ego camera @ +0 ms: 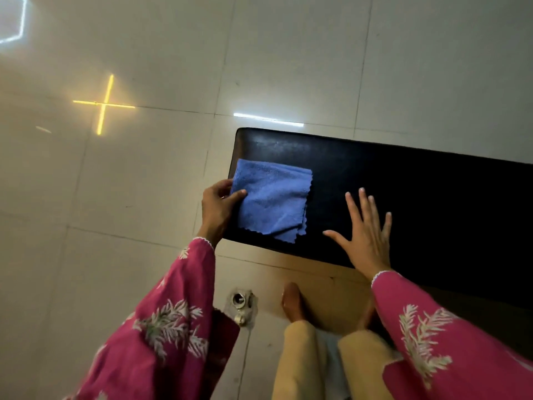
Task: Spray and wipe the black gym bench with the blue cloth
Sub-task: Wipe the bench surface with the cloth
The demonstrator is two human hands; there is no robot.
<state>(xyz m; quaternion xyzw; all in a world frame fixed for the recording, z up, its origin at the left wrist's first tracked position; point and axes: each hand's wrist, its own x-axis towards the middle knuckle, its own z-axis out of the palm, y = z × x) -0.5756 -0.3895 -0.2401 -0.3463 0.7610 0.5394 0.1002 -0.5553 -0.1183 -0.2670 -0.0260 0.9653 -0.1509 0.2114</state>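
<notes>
On one bench (418, 183), one cloth (274, 197) pinched by left fingers (222, 185), right fingers (364, 204) spread, maybe touching

Pale glossy floor tiles (144, 183) fill the view, dark grout lines crossing them. A yellow cross of reflected light (103, 104) glows on the left, a white bar of light (268, 119) sits further right, and part of a white hexagon outline (17, 21) shines in the top corner. Down low there's a small metal fitting (240, 304) set into the floor, possibly a drain, it's blurred. Just right of it, a bare foot (292, 301) on the tiles, beige trousers (300, 362) above it. Two pink sleeves with white leaf embroidery, left (161, 327) and right (432, 327).
</notes>
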